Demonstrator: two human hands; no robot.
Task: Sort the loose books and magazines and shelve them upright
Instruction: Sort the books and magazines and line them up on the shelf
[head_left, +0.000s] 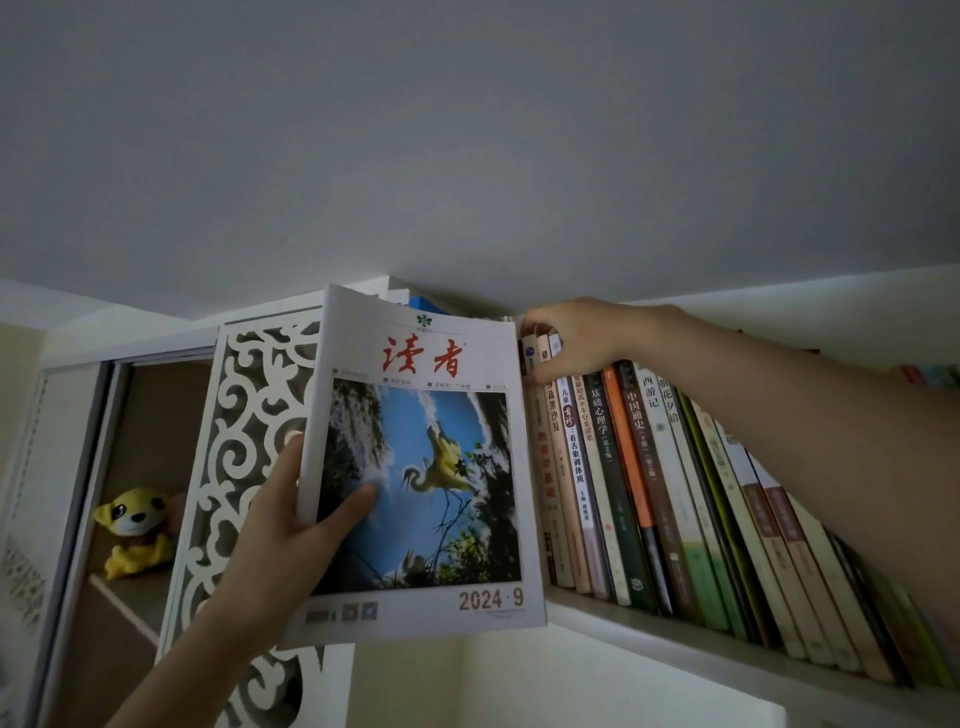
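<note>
One plush toy (136, 530) sits in the left cabinet; the left hand (291, 525) grips one magazine (421, 467) upright at the shelf (675, 636) end, evidently for insertion, while the right hand (576, 335) clasps the tops of the row of books (675, 493), roughly twenty, presumably to open a gap

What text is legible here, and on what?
"读者" and "2024·9": cover of the magazine gripped by the left hand.
"基础心理学": dark green spine.
"中国通史": brown spine.
"西游记": pale spine.
Blurred: the cover's small print, the other spines, including those under the right hand.
</note>
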